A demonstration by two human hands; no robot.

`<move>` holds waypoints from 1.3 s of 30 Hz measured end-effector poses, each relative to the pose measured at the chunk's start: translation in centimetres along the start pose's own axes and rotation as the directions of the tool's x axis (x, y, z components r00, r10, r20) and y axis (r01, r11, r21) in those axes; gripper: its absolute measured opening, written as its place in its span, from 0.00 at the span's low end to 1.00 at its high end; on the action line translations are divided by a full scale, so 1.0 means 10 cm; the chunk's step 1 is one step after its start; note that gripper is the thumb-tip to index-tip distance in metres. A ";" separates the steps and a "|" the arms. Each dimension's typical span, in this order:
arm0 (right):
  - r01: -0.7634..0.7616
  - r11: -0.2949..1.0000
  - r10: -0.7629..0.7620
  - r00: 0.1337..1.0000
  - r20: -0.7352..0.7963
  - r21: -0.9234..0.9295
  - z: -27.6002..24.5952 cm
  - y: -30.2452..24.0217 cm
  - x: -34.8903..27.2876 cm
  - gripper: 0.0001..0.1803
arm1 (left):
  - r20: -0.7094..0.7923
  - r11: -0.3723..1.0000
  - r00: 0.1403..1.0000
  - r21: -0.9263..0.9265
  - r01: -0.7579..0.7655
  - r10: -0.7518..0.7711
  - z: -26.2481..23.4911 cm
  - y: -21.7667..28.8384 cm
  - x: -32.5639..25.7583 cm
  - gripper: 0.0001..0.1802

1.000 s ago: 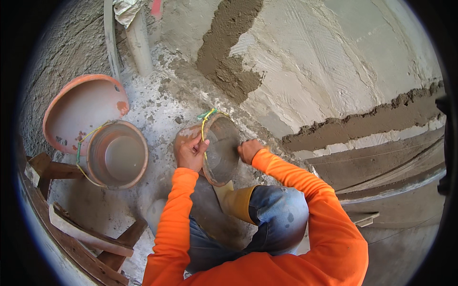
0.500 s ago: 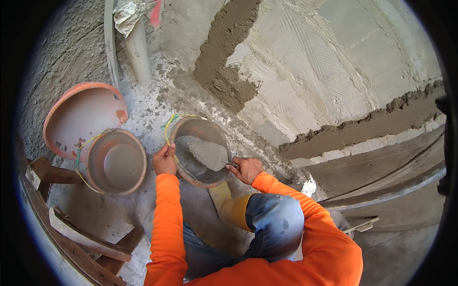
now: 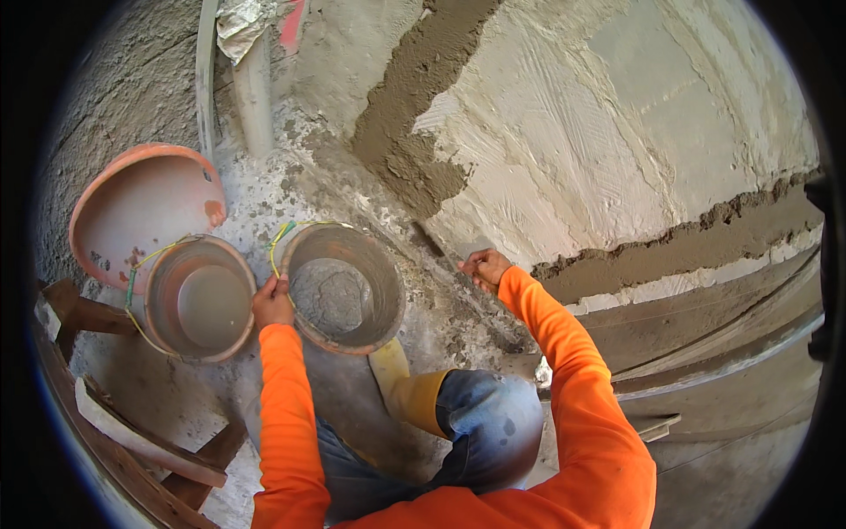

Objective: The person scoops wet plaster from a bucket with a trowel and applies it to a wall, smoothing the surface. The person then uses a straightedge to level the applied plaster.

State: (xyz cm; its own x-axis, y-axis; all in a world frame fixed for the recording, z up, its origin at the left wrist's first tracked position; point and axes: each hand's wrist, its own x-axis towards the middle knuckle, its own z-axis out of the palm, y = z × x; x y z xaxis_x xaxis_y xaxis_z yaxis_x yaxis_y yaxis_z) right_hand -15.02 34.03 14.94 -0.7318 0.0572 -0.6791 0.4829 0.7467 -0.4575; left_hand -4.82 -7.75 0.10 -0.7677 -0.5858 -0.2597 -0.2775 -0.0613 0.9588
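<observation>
Around the work: an orange basin (image 3: 141,212) tilted against the rough wall at far left, an orange bucket (image 3: 201,300) with a yellow-green wire handle standing just in front of it and nearly touching the pail (image 3: 344,286) at centre. Wooden planks (image 3: 132,432) low left. A grey pipe (image 3: 254,88) rising along the wall behind, wrapped at its top. A vertical mortar band (image 3: 414,106) on the plaster wall (image 3: 617,141), and a horizontal mortar strip (image 3: 687,238) running right. Floor between pail and wall strewn with mortar crumbs. A bent knee in blue jeans (image 3: 489,423) and a yellow boot (image 3: 401,388) just below the pail, crowding it from the near side. Pail sitting on the floor, mouth tipped toward the camera, its axis leaning from the floor up toward the viewer; grey mortar lying in its bottom. Left hand (image 3: 273,304) closed on the pail's near-left rim, fingers curled over the edge beside the wire handle. Right hand (image 3: 485,267) well apart from the pail, at the foot of the wall, fingers closed around a trowel (image 3: 441,251); blade pointing up-left along the wall's base, long axis slanting toward the pail.
</observation>
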 end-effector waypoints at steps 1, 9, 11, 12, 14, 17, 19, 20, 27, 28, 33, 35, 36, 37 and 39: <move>0.170 0.977 -0.191 0.963 -0.187 -0.125 -0.04 0.05 0.02 0.20 | 0.015 0.999 0.999 0.034 0.029 -0.030 0.00 0.03 -0.01 0.20; 0.203 0.492 -0.482 0.873 -0.070 -0.846 0.72 0.08 -0.44 0.17 | 0.174 0.989 0.975 -0.056 -0.133 0.141 0.33 0.33 -0.37 0.18; 0.269 0.333 -0.488 0.869 0.079 -0.904 1.14 0.02 -0.32 0.13 | 0.265 0.994 0.962 -0.100 -0.043 0.069 0.47 0.45 -0.55 0.20; 0.330 0.289 -0.473 0.865 0.166 -0.899 1.32 0.02 -0.28 0.12 | 0.272 0.977 0.940 -0.107 -0.183 0.205 0.52 0.51 -0.64 0.20; 0.470 0.358 -0.500 0.826 0.259 -0.806 1.52 0.08 -0.25 0.20 | 0.299 0.946 0.899 -0.049 -0.320 0.320 0.56 0.61 -0.77 0.19; 0.516 0.546 -0.480 0.838 0.258 -0.660 1.64 0.18 -0.33 0.24 | 0.342 0.943 0.896 0.074 -0.325 0.282 0.47 0.71 -0.78 0.19; 0.481 0.626 -0.495 0.853 0.165 -0.614 1.61 0.20 -0.44 0.24 | 0.325 0.937 0.908 0.137 -0.321 0.264 0.39 0.70 -0.70 0.19; 0.436 0.662 -0.461 0.878 0.127 -0.610 1.59 0.18 -0.49 0.24 | 0.318 0.937 0.914 0.155 -0.314 0.254 0.39 0.68 -0.66 0.19; 0.361 0.729 -0.490 0.868 -0.076 -0.581 1.16 -0.37 -0.99 0.25 | 0.079 0.988 0.989 -0.101 -0.120 0.128 0.23 0.26 -0.11 0.18; 0.405 0.719 -0.533 0.843 -0.075 -0.565 1.03 -0.44 -1.10 0.25 | 0.064 0.990 0.996 -0.131 -0.059 0.068 0.20 0.19 -0.07 0.18; 0.520 0.839 -0.512 0.854 0.091 -0.162 0.35 -0.64 -1.44 0.19 | -0.004 0.997 0.997 0.006 -0.077 0.077 0.01 0.01 0.08 0.18; 0.382 0.899 -0.432 0.853 0.294 0.215 0.08 -0.61 -1.36 0.14 | -0.019 0.995 0.995 -0.024 -0.096 0.096 0.02 0.00 0.09 0.18; 0.257 0.925 -0.346 0.875 0.340 0.280 -0.05 -0.60 -1.23 0.14 | -0.025 0.992 0.993 -0.064 -0.113 0.111 0.05 -0.01 0.09 0.18; 0.151 0.926 -0.293 0.864 0.409 0.345 -0.16 -0.59 -1.07 0.13 | -0.031 0.986 0.991 -0.102 -0.129 0.127 0.06 -0.01 0.09 0.17; 0.050 0.949 -0.148 0.942 0.300 0.313 -0.31 -0.51 -0.81 0.14 | -0.036 0.993 0.993 -0.040 -0.110 0.108 0.08 -0.02 0.09 0.17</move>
State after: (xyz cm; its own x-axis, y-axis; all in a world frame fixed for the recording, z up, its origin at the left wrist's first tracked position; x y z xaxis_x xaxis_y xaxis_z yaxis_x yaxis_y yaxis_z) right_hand -13.06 31.80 24.52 -0.6170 -0.2556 -0.7443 0.5720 0.5039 -0.6472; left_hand -5.98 -7.62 -0.42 -0.7719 -0.6178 -0.1499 -0.1683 -0.0288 0.9853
